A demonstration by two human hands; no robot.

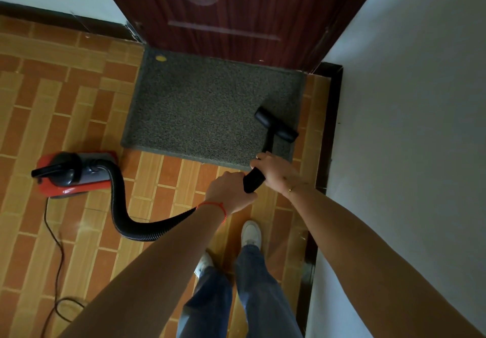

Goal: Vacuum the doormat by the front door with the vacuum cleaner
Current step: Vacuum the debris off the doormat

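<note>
A grey speckled doormat [205, 106] lies on the tiled floor in front of a dark red door [236, 8]. A black T-shaped vacuum nozzle [276, 124] rests on the mat's near right corner. Its black wand [253, 179] runs back to my hands. My right hand [273, 170] grips the wand higher up, and my left hand [228, 193] grips it just behind. A black ribbed hose [118, 206] curves from my left wrist to the red and grey vacuum cleaner body [73, 173] on the floor at the left. A small yellow speck [161, 58] sits at the mat's far left corner.
A white wall [407, 127] with a dark skirting board [328, 127] runs close along the right. The vacuum's black power cord [56, 258] trails over the orange tiles at the lower left. My feet in white shoes [251, 233] stand just behind the mat.
</note>
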